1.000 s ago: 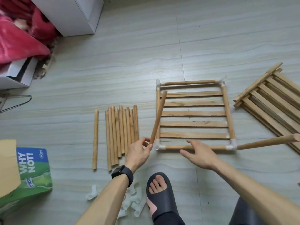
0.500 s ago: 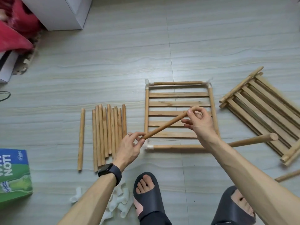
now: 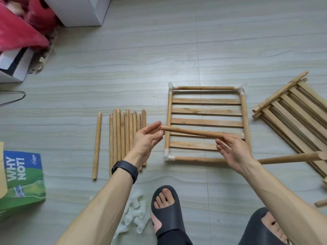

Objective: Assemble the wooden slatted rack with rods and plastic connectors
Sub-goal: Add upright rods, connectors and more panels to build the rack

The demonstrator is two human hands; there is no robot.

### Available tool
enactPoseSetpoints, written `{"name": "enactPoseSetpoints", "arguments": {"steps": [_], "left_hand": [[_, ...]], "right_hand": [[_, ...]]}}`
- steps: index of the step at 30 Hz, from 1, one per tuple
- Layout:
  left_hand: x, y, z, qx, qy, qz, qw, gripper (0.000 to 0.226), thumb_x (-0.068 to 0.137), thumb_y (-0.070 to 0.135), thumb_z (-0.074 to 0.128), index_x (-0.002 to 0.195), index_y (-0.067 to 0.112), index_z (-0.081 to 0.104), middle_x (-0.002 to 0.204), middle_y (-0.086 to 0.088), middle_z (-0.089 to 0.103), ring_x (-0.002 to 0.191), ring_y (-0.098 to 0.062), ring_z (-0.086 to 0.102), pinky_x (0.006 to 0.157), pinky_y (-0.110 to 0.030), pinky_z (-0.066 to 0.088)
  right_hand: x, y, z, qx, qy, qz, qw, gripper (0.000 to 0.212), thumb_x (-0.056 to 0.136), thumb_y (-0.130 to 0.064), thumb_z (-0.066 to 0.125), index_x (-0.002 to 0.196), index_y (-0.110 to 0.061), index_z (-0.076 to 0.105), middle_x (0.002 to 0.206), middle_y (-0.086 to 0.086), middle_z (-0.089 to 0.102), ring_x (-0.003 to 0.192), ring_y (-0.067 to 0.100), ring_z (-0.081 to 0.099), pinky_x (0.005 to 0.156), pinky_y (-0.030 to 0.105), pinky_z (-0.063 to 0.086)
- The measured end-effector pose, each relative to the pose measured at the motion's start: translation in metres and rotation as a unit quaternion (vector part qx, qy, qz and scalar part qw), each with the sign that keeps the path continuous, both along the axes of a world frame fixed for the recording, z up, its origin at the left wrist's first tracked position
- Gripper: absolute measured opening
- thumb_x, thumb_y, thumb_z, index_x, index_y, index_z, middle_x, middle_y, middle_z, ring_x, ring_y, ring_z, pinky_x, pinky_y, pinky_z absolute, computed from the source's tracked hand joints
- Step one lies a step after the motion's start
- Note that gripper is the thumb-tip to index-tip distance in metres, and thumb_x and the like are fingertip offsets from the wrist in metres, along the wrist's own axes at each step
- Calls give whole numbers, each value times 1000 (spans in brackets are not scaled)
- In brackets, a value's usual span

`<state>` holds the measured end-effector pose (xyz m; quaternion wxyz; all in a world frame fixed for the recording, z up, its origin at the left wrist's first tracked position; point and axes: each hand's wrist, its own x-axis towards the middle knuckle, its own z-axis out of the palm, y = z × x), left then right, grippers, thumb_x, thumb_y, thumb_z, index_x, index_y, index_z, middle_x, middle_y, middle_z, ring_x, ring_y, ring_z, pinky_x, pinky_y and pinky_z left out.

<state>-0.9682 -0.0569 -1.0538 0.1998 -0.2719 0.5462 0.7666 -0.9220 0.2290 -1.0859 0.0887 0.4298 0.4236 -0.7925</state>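
Head view: rod (image 3: 191, 132) crosses slatted frame (image 3: 205, 88); loose rods (image 3: 127, 137) leftward.

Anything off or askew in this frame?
One thing: a long wooden rod juts out sideways at the near-right corner of the square slatted frame, its tip overlapping the spare slatted panel. The corner joint itself is hidden behind the right hand. Nothing looks broken or spilled.
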Motion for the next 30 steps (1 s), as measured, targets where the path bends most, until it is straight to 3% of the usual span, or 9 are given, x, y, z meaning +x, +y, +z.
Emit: {"name": "enactPoseSetpoints", "arguments": {"steps": [2, 4, 7, 10, 13, 20, 28, 30], "left_hand": [[5, -2, -12, -68, -5, -33, 997, 38, 87, -13, 66, 115, 11, 71, 108, -9, 76, 103, -21, 73, 89, -29, 58], [16, -5, -33, -174, -11, -93, 980, 38, 88, -10, 66, 116, 15, 69, 110, -7, 75, 106, -21, 71, 86, -26, 56], [41, -11, -62, -288, -31, -170, 942, 38, 89, -1, 67, 122, 19, 66, 113, 0, 69, 108, -16, 65, 84, -25, 50], [67, -10, -81, -290, -44, -210, 933, 38, 89, 6, 69, 119, 29, 66, 105, 8, 71, 96, -15, 66, 76, -28, 51], [79, -8, -88, -284, -40, -188, 939, 37, 89, 14, 73, 115, 39, 66, 94, 12, 75, 94, -16, 70, 83, -34, 57], [74, -8, -81, -288, -28, -180, 940, 29, 91, 19, 73, 117, 31, 66, 93, 7, 75, 77, -5, 67, 58, -12, 45], [73, -15, -84, -296, -14, -194, 935, 19, 90, 24, 72, 105, 35, 74, 93, 10, 73, 78, -9, 64, 68, -27, 48], [72, -16, -83, -296, -13, -200, 934, 20, 90, 24, 71, 107, 33, 74, 93, 9, 74, 83, -11, 67, 70, -26, 48]], "right_hand": [[1, 0, 9, -44, 13, -28, 999, 6, 103, -10, 54, 101, -8, 60, 103, 11, 68, 79, 16, 74, 67, 26, 60], [1, -5, 20, -28, 43, -15, 999, 9, 104, -13, 53, 100, -9, 61, 106, 10, 70, 80, 15, 74, 70, 26, 60], [6, -20, 35, 151, 121, 80, 978, 12, 106, -15, 51, 106, -12, 63, 113, 9, 72, 86, 17, 74, 76, 24, 59], [13, -40, 47, 272, 201, 161, 927, 11, 105, -17, 51, 107, -18, 62, 112, 6, 73, 88, 21, 75, 82, 29, 60], [18, -54, 53, 314, 236, 211, 895, 11, 105, -19, 53, 108, -22, 62, 110, 1, 73, 89, 22, 75, 85, 37, 59], [27, -67, 71, 357, 275, 243, 859, 14, 104, -10, 53, 114, -12, 61, 110, -1, 73, 90, 21, 75, 87, 44, 60], [29, -76, 78, 408, 326, 274, 808, 13, 102, -8, 54, 113, -10, 61, 108, -2, 72, 86, 17, 75, 80, 41, 62], [31, -77, 78, 440, 350, 291, 774, 12, 102, -9, 55, 113, -10, 61, 108, -3, 72, 85, 13, 74, 77, 37, 62]]}}
